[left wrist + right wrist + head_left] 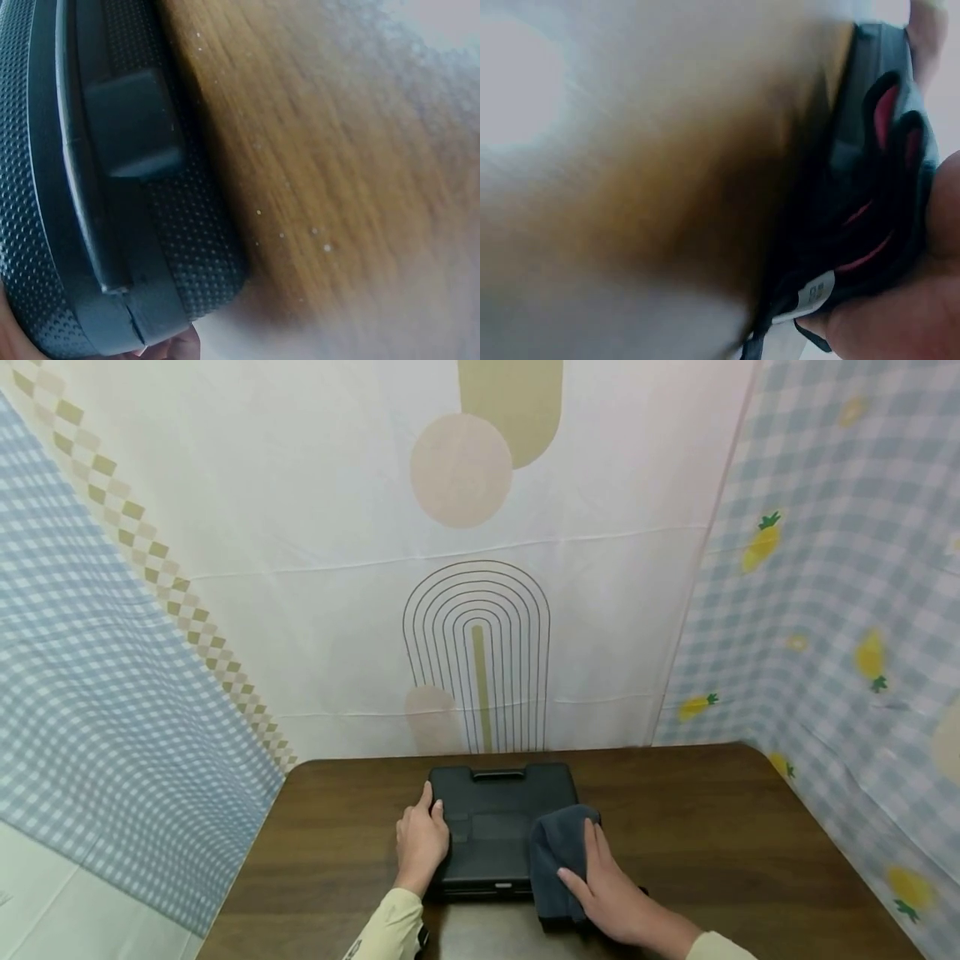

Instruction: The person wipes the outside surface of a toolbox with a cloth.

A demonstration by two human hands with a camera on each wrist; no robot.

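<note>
On the wooden table [337,827] lies a black, stipple-sided case [498,839].

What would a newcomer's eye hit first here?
Probably the black case near the back edge of the brown table, with the left hand gripping its left side. Next, likely the dark blue-grey cloth in the right hand, over the case's right front corner. Behind, the line-drawn arch on the pale hanging also stands out.
</note>
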